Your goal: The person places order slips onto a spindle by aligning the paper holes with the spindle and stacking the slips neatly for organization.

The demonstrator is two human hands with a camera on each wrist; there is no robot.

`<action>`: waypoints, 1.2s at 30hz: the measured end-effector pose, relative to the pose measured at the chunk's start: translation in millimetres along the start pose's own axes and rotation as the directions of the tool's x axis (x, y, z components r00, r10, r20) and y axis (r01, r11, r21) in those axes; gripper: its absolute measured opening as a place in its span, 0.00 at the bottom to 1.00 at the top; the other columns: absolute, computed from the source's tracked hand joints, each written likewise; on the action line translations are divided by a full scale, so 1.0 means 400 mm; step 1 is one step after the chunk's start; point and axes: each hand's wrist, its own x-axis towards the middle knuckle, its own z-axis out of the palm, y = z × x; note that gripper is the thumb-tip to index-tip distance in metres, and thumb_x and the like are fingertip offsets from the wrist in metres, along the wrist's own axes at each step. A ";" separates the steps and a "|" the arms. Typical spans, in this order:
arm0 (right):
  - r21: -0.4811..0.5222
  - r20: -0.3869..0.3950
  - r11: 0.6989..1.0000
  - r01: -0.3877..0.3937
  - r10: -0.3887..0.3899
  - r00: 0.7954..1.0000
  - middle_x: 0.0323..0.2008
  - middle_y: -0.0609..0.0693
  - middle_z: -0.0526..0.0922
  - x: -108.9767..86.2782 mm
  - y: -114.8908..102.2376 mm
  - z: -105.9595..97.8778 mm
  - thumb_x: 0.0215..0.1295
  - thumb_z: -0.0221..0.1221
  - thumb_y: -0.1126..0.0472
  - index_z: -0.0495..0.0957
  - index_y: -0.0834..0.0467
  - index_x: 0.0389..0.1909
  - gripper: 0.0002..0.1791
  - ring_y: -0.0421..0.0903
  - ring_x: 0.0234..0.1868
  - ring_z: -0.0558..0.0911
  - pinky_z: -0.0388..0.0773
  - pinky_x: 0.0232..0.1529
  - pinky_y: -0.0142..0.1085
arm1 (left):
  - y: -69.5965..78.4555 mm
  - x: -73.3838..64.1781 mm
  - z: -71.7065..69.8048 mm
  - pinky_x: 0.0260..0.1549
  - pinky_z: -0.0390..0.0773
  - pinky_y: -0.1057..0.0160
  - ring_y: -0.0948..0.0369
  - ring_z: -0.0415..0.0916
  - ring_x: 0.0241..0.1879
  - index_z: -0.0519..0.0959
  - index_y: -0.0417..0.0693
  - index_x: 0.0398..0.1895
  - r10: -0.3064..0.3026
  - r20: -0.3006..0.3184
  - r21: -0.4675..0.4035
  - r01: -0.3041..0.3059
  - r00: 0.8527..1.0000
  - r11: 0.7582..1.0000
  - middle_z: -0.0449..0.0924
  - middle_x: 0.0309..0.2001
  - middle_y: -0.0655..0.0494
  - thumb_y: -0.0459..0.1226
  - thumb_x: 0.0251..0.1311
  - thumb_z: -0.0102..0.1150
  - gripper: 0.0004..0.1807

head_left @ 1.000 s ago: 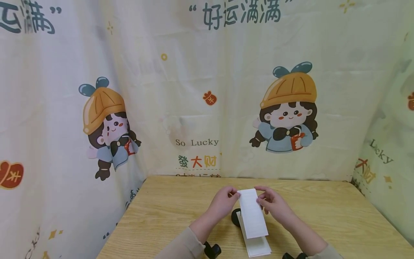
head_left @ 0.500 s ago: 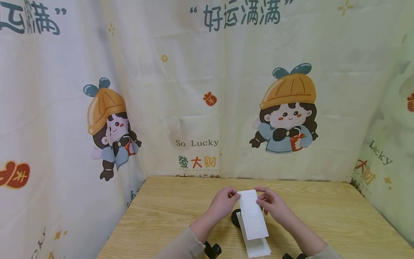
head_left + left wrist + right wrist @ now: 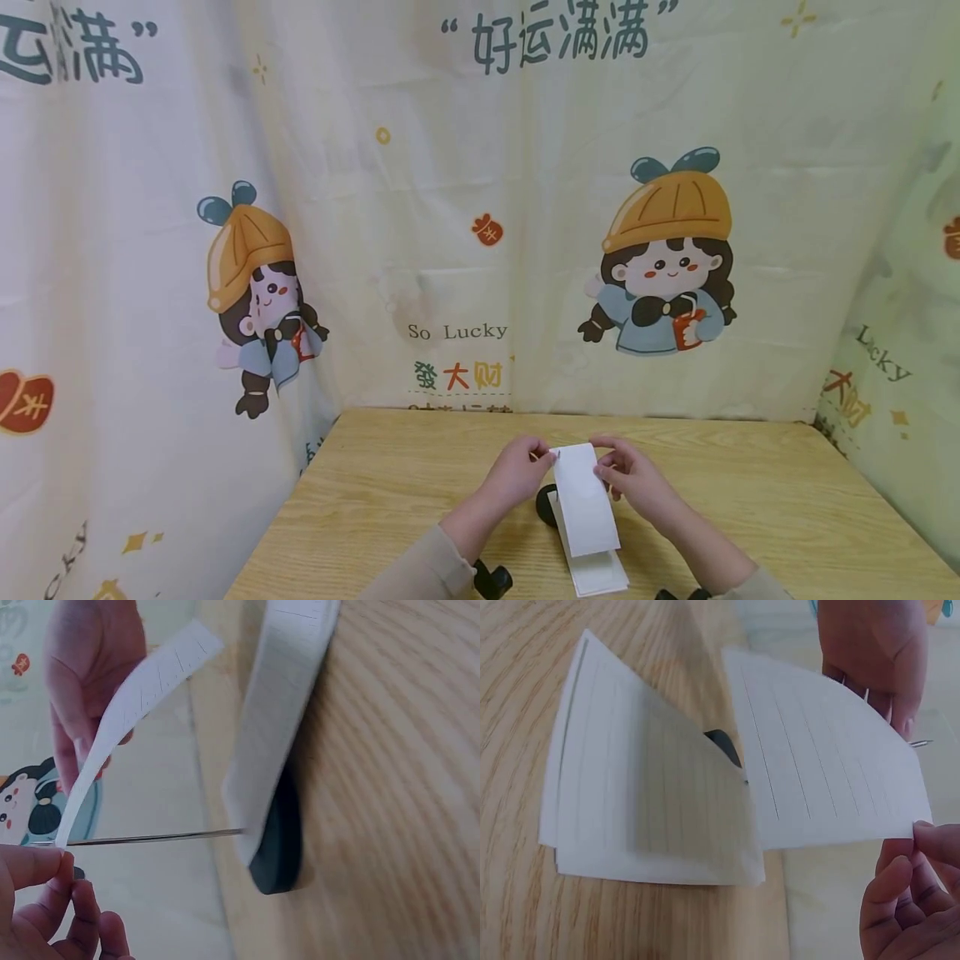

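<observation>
A thin metal spike [image 3: 157,838] stands upright on a round black base [image 3: 547,506]. Several lined paper sheets [image 3: 600,577] lie low on it, over the base. Higher up, one loose white sheet [image 3: 588,512] bows over the stack, its near end hanging free. My left hand [image 3: 517,468] pinches this sheet's far left corner, right beside the spike. The tip [image 3: 922,743] of the spike pokes out past the sheet, seemingly through that corner. With thumb and fingers, my right hand [image 3: 637,479] pinches the sheet's right edge near its far end.
The wooden table [image 3: 405,475] extends to both sides and behind the hands. A printed curtain [image 3: 420,250] hangs at its back edge and along the sides. Black wrist-worn camera parts [image 3: 492,578] show near the sleeves.
Both hands and the upper sheet have sunk slightly in the head view, which has itself shifted a little. A dark bit of the spike now shows at the sheet's left corner.
</observation>
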 end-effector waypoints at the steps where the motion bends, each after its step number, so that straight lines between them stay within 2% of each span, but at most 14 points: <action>1: -0.002 0.003 1.000 -0.003 0.003 1.000 0.37 0.55 0.78 -0.001 0.003 0.000 0.69 0.60 0.66 0.69 0.61 0.65 0.25 0.49 0.31 0.75 0.77 0.28 0.38 | -0.005 -0.001 0.002 0.27 0.71 0.61 0.61 0.70 0.31 0.78 0.53 0.33 -0.005 0.005 0.005 0.005 1.000 1.000 0.75 0.32 0.60 0.44 0.68 0.59 0.07; 5: -0.011 0.028 1.000 0.002 -0.002 1.000 0.37 0.55 0.78 -0.003 0.016 -0.001 0.69 0.60 0.65 0.68 0.61 0.66 0.26 0.49 0.31 0.76 0.77 0.28 0.37 | -0.024 -0.002 0.008 0.27 0.72 0.61 0.60 0.71 0.31 0.79 0.53 0.34 -0.023 0.022 0.013 0.022 1.000 1.000 0.75 0.33 0.61 0.45 0.68 0.60 0.07; 10: -0.007 0.084 0.999 0.039 -0.038 0.996 0.36 0.56 0.77 -0.005 0.028 -0.003 0.69 0.60 0.65 0.67 0.63 0.66 0.26 0.49 0.31 0.76 0.75 0.27 0.37 | -0.038 -0.001 0.011 0.28 0.72 0.60 0.60 0.71 0.32 0.79 0.53 0.33 -0.016 0.029 0.046 0.014 0.999 0.999 0.75 0.33 0.61 0.44 0.66 0.62 0.07; 17: -0.019 0.132 0.999 0.026 -0.023 0.991 0.35 0.55 0.76 -0.004 0.049 0.005 0.69 0.59 0.66 0.66 0.63 0.66 0.26 0.49 0.30 0.76 0.74 0.26 0.37 | -0.061 -0.006 0.020 0.27 0.72 0.60 0.59 0.70 0.31 0.79 0.55 0.32 -0.036 0.048 0.059 0.033 0.998 0.998 0.74 0.33 0.61 0.46 0.65 0.63 0.07; 29: -0.042 0.152 0.998 0.050 -0.043 0.987 0.32 0.54 0.77 0.002 0.072 0.008 0.68 0.60 0.67 0.68 0.65 0.64 0.25 0.50 0.28 0.77 0.73 0.24 0.35 | -0.057 -0.012 0.023 0.28 0.71 0.60 0.60 0.70 0.31 0.78 0.54 0.33 -0.008 0.045 0.065 0.005 0.999 0.998 0.74 0.33 0.61 0.44 0.65 0.63 0.07; 36: -0.056 0.191 0.996 0.065 -0.053 0.980 0.32 0.53 0.77 0.006 0.085 0.007 0.67 0.60 0.67 0.67 0.68 0.63 0.25 0.50 0.27 0.78 0.74 0.25 0.36 | -0.073 -0.009 0.033 0.26 0.71 0.61 0.61 0.70 0.28 0.78 0.53 0.31 -0.032 0.055 0.103 0.026 0.998 0.994 0.74 0.30 0.61 0.42 0.64 0.65 0.07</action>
